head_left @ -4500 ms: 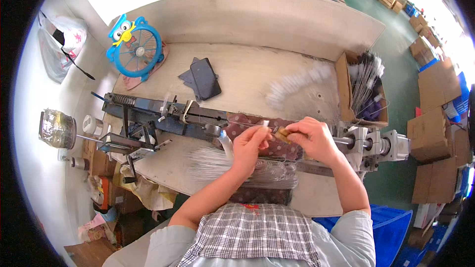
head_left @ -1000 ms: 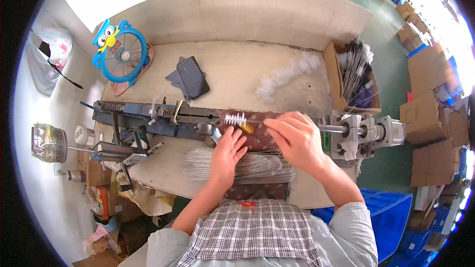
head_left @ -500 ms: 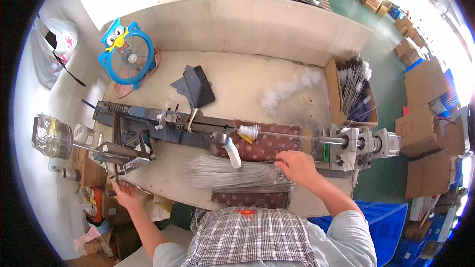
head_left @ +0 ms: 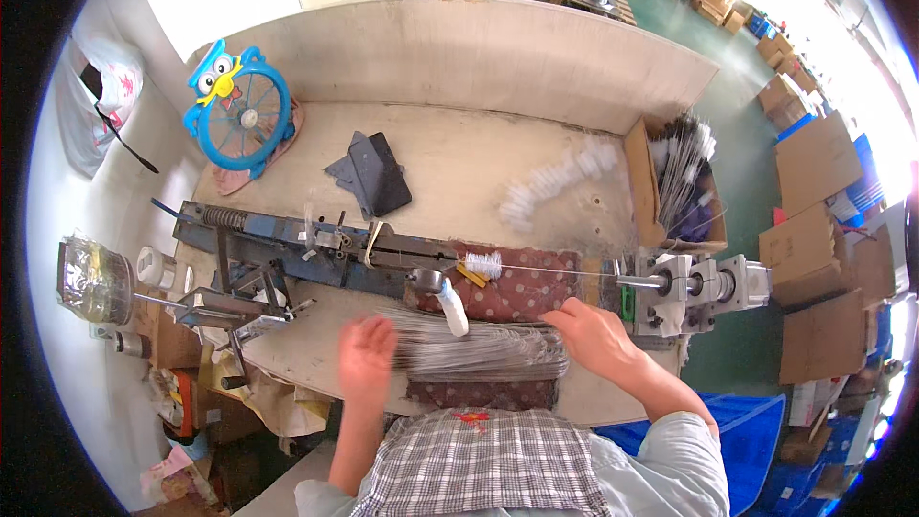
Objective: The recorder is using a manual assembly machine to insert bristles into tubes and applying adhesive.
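A bundle of thin bent metal wires lies on the brown dotted cloth in front of me. My right hand is at the bundle's right end, fingers pinched together; anything between them is too fine to make out. At the bundle's left end is my left hand, its fingers smeared by motion. Beyond the wires, a white bristle brush sits on a straight wire stretched between the blue-grey clamp rail and the metal spindle. A white-handled lever reaches over the bundle.
A metal lever frame stands at the left. Farther back are a blue cartoon fan, a dark phone-like slab, a row of white bristle pieces and a cardboard box of wire brushes. A blue crate stands lower right.
My left hand has left the lever frame's handle and moved right to the wires. The frame's handle has swung down. The wire at the brush looks sharper now. My right hand has shifted slightly.
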`<state>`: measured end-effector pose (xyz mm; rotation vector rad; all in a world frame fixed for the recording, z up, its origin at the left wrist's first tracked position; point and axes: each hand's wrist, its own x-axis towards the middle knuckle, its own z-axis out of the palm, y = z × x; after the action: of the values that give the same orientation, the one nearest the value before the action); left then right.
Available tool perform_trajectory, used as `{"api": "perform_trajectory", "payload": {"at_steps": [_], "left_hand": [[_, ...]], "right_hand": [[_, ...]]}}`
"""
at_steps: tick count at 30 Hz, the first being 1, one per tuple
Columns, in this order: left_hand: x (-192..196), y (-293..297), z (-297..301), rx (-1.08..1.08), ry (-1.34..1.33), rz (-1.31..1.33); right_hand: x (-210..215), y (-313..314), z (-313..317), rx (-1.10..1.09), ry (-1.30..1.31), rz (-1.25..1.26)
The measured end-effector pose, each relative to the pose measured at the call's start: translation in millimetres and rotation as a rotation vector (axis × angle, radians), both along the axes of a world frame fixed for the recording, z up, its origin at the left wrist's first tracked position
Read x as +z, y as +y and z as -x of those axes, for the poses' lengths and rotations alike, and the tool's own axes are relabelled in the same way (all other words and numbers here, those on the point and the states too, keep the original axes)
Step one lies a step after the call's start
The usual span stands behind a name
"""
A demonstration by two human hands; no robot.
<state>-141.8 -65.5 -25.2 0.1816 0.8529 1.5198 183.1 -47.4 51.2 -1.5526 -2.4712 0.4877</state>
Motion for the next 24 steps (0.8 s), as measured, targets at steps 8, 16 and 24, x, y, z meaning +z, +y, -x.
{"api": "perform_trajectory", "payload": {"at_steps": [8,16,24], "left_hand": [[56,47,-112,-0.25,0.409,0.171],[110,29,-58,-0.502,-0.385,0.073],[90,41,-123,-0.939,0.472,-0.473]], "right_hand": [[-6,-5,3,-0.13,-0.027,-0.035],[49,-1,-34,-0.086,-0.125,-0.172],[87,27,-66,-0.392,0.206,-0.252]]}}
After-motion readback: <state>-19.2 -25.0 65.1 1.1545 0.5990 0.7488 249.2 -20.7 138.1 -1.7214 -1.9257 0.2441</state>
